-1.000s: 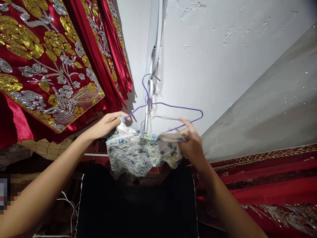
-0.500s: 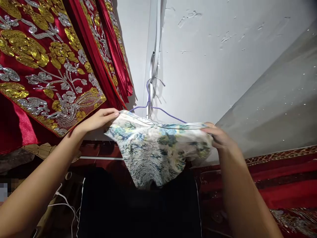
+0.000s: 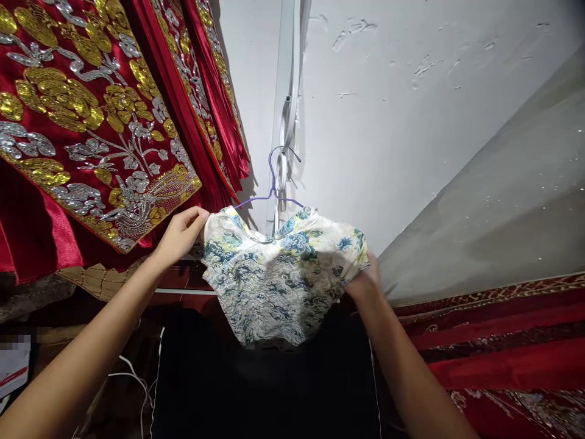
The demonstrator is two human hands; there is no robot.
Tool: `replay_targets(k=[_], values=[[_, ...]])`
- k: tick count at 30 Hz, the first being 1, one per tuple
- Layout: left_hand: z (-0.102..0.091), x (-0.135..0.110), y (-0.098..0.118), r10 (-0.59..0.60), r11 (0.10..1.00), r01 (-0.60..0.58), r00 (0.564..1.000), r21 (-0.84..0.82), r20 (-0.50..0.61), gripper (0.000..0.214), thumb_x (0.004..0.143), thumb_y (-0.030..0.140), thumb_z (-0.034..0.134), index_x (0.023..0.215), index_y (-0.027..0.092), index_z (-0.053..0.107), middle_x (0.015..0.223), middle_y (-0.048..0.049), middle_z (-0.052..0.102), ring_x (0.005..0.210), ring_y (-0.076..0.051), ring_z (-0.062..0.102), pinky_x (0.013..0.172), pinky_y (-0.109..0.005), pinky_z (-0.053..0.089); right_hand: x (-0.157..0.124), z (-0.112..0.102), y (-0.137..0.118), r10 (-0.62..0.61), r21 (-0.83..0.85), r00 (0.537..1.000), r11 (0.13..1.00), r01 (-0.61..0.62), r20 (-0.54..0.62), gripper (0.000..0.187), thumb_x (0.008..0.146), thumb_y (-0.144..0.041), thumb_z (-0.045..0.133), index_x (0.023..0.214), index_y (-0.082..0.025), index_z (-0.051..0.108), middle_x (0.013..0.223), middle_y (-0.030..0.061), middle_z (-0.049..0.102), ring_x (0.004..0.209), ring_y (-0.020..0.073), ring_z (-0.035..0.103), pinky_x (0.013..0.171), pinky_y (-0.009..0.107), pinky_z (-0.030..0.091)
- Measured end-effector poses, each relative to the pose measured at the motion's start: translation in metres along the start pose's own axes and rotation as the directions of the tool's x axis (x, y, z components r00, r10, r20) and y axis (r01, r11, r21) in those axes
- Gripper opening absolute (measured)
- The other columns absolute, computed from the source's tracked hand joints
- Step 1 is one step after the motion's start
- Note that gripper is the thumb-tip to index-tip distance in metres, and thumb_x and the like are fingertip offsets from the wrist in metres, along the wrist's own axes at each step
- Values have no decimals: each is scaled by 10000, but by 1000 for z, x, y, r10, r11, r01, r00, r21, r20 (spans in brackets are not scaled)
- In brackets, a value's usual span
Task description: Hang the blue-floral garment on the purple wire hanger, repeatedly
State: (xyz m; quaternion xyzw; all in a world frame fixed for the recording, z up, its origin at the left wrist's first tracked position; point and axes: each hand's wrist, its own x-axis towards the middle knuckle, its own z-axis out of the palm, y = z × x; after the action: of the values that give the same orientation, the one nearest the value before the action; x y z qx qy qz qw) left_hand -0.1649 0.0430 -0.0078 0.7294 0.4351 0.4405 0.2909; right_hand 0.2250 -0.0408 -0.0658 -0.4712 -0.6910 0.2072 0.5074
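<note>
You are working with two hands on one shirt, a pale, short-sleeved one patterned in blue, green and yellow, which is hanging between them. Your left hand is pinching the shirt's edge at one shoulder, thumb and forefinger coming together there. Your right hand is sitting at the other sleeve, partly hidden by the cloth and blurred, so whether its fingers are gripping or lying loose cannot be told. Your two bare forearms are reaching up from below.

One purple hanger is rising from the shirt's single neckline, above and between your hands; its two sloping arms are running down into the shirt, and its one hook is curving beside one pale upright strip. Whether the hook is catching on anything is unclear.

Above and to the left of your left hand, one broad red panel is hanging, carrying gold and silver embroidery, with more red folds behind it. Below that hand, at least one white cord is trailing. Beyond your right hand, one grey sheet is slanting across one white wall, and below it red cloth is lying. Below and between both hands, one black cloth is spreading.
</note>
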Motion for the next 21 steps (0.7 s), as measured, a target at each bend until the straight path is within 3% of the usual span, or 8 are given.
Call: replay_targets(k=[3,5,7,10,13,16,18,21], values=[[6,-6,20,71,992,-68,997,108,-20,341,955,480,527,1051,185,667,927,-34,668,812,-173,593,725,-263,449,-2,-23,-31,189,423,965,901,-97,-181,858,899,-806,173,1025,-186,752,971,142,765,1011,284,706,822,464,591],[16,-5,39,144,980,-130,986,151,-88,364,950,479,545,1147,197,663,1115,-63,667,1015,-211,601,895,-306,445,1,-31,-57,290,659,938,745,-99,-188,858,862,-841,218,1212,-226,702,1175,154,717,1186,308,632,970,494,516],[29,-3,60,158,984,-144,977,104,-142,407,954,513,527,1152,191,678,1165,-83,651,1096,-230,580,970,-336,423,3,-29,-84,287,705,951,698,-123,-118,879,848,-849,222,1288,-227,659,1270,150,669,1272,316,572,1040,497,461],[52,0,85,-70,953,83,996,-293,55,565,956,625,431,1117,149,689,1038,-112,677,964,-230,624,866,-350,486,-3,-4,-115,226,668,969,707,-233,99,876,791,-879,299,1225,-229,693,1250,129,680,1292,344,551,1047,503,466],[73,-2,95,-252,633,467,879,-618,405,502,934,578,529,1075,123,687,938,-105,681,822,-187,639,771,-306,519,-18,29,-129,44,639,921,707,-302,386,686,799,-758,532,1250,-263,680,1268,86,680,1271,328,568,1043,468,482],[80,-21,86,-356,402,601,797,-690,487,225,853,345,711,879,122,702,830,-62,658,709,-137,609,705,-242,510,-32,47,-125,-32,487,808,812,-322,588,506,870,-566,622,1282,-275,661,1297,62,670,1228,285,598,1072,440,453],[73,-43,76,-416,407,603,791,-686,449,166,799,273,759,874,131,718,792,-44,651,689,-135,599,674,-230,500,-36,47,-111,84,275,814,917,-289,575,388,900,-494,625,1202,-262,702,1256,61,688,1174,270,621,1062,440,452],[49,-80,67,-431,602,599,800,-527,417,348,783,287,787,1116,198,736,797,-33,656,714,-149,588,647,-219,474,-38,38,-78,231,46,898,963,-267,373,327,908,-431,626,1175,-256,696,1231,64,690,1113,262,631,1027,452,470]])
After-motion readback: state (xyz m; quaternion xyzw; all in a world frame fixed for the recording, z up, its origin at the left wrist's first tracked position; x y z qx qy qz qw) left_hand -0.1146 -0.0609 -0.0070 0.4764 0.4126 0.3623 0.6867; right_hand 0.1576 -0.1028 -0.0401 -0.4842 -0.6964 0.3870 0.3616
